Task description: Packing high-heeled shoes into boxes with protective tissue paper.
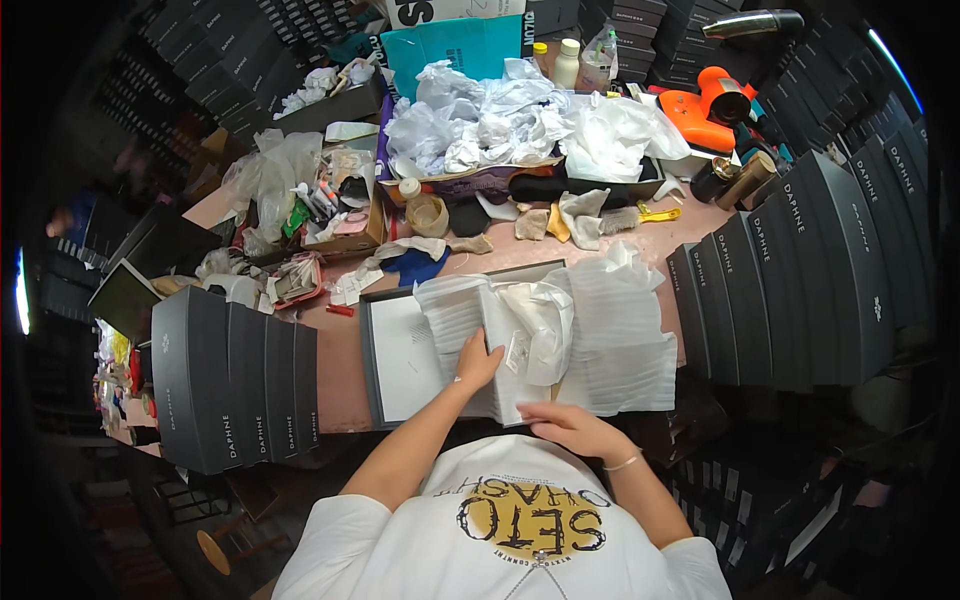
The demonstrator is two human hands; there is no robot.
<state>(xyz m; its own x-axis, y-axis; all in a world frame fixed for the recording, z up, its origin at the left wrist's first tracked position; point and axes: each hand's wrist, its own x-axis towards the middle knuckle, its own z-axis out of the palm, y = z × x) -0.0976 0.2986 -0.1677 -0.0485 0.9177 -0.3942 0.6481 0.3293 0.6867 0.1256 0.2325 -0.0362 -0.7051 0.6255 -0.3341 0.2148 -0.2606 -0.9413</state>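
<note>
A person in a white short-sleeved T-shirt stands at a pink, smooth-topped counter, seen from above. In front of them, a shallow, rectangular dark grey cardboard box with a white inside lies near the counter's front edge. Over its right part and beyond spreads thin, translucent white foam sheeting, finely ribbed and ragged at the far edge. On the middle of the sheeting sits a soft, creased bundle of white tissue paper, longish and rounded; its contents are hidden.

The left hand is partly open, thumb apart from the fingers, touching the sheeting just left of the bundle. The right hand is loosely open, fingers reaching left to the near edge of the packing; whether either hand pinches anything cannot be told.

Stiff, matt dark grey shoeboxes stand in rows at left and right. Behind, crumpled white paper heaps over a purple carton, with a glossy orange appliance to its right
</note>
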